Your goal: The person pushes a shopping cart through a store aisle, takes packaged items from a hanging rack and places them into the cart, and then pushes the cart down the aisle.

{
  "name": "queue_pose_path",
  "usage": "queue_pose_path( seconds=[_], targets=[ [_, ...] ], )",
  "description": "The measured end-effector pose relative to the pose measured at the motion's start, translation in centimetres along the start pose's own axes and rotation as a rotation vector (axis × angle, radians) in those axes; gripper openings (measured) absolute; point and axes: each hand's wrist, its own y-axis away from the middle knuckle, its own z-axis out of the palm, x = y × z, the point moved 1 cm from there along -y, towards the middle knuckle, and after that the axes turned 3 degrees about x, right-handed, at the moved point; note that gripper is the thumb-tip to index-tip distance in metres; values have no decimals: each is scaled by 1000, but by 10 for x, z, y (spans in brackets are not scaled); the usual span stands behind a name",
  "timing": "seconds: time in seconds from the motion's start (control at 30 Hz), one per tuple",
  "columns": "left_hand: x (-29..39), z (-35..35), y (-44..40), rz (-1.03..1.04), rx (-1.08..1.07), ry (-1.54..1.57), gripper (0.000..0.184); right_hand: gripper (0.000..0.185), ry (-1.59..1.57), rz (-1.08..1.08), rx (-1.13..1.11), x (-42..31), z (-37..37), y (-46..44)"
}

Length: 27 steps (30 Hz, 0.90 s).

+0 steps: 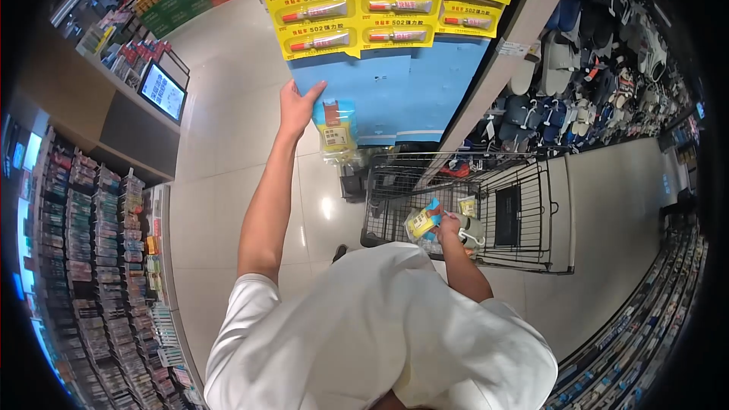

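My left hand (pixel 298 110) grips the left edge of a blue display board (pixel 372 91), its thumb on the front and its fingers mostly hidden behind. Just beside the thumb hangs a blue-and-yellow packet (pixel 336 125) with a printed label. Yellow cards of 502 glue tubes (pixel 401 6) cover the upper board. My right hand (pixel 449 224) is closed on a similar blue-and-yellow packet (pixel 422 220), held over the black wire shopping cart (pixel 550 216). A pale green container with a white handle (pixel 472 234) lies by this hand, along with a small yellow packet (pixel 467 206).
Slippers and sandals (pixel 558 106) hang on the rack at right, behind the cart. A shelf of small packaged goods (pixel 91 258) runs along the left. A lit screen (pixel 162 91) stands at upper left, near stacked red and green boxes (pixel 178 7). Another curved shelf (pixel 645 319) is at lower right.
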Motion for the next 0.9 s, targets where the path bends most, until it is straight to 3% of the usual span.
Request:
queue_pose_path(
  seconds=[0.13, 0.27, 0.37, 0.43, 0.5, 0.53, 0.63, 0.7, 0.8, 0.83, 0.9],
  targets=[
    [-6, 0, 3, -44, 13, 25, 28, 19, -23, 188, 20, 15, -24, -2],
    [-11, 0, 11, -120, 9, 42, 30, 15, -155, 98, 5, 63, -37, -37],
    [-37, -7, 12, -155, 8, -67, 31, 12, -292, 195, 151, 54, -41, -16],
    [-22, -4, 22, -184, 82, -163, 32, 23, -188, 81, 249, 74, -50, -19],
    [-45, -10, 20, -204, 83, -200, 31, 21, -21, -197, 195, 145, -72, -76],
    [-68, -13, 17, -204, 81, -181, 30, 17, 138, -146, 277, 160, -73, -93],
    [-51, 1, 30, -186, 46, 57, 29, 13, 219, -146, 61, 111, -73, -30],
    [-30, 8, 40, -199, 90, -22, 29, 12, 208, -82, -43, 81, -50, -10],
    [-42, 2, 42, -172, 89, 15, 29, 14, 174, -270, -144, 71, -16, -15],
    [-48, 0, 40, -158, 66, 55, 29, 10, -26, -240, -204, 44, 2, 4],
    [-42, 2, 43, -163, 79, 65, 30, 9, -7, -342, -298, -19, 40, 39]
  ],
)
